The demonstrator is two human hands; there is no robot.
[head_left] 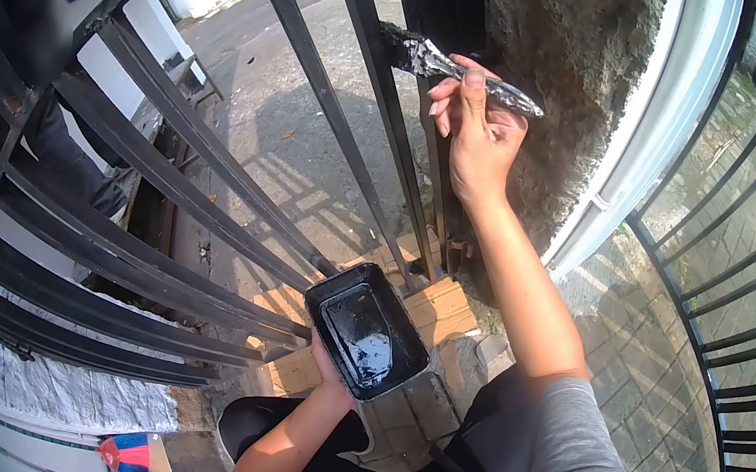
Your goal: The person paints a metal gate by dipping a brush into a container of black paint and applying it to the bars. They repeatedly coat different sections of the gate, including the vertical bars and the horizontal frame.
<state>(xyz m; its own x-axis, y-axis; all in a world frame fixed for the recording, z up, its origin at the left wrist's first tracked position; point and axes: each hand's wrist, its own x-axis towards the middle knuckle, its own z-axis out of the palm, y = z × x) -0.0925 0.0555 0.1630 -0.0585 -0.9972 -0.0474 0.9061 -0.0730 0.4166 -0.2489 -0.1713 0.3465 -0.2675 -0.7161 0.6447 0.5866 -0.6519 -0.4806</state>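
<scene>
My right hand (pixel 485 134) grips a paintbrush (pixel 435 62) by its paint-smeared handle, fingers closed round it. The brush's dark bristles touch a black metal bar of the gate (pixel 367 27), near the rough wall. Low in front of my body, my left hand (pixel 330 367) supports a black rectangular tray (pixel 421 342) from below and the side; most of its fingers are hidden under the tray. Glossy black paint (pixel 360 317) lies in the tray.
Beside the gate stand a rough stone pillar (pixel 558 97) and a white pipe (pixel 645 140). Cardboard (pixel 440 310) lies on the ground below. Another black railing (pixel 700 327) curves along the right. A person in dark clothing (pixel 75 149) is beyond the bars at left.
</scene>
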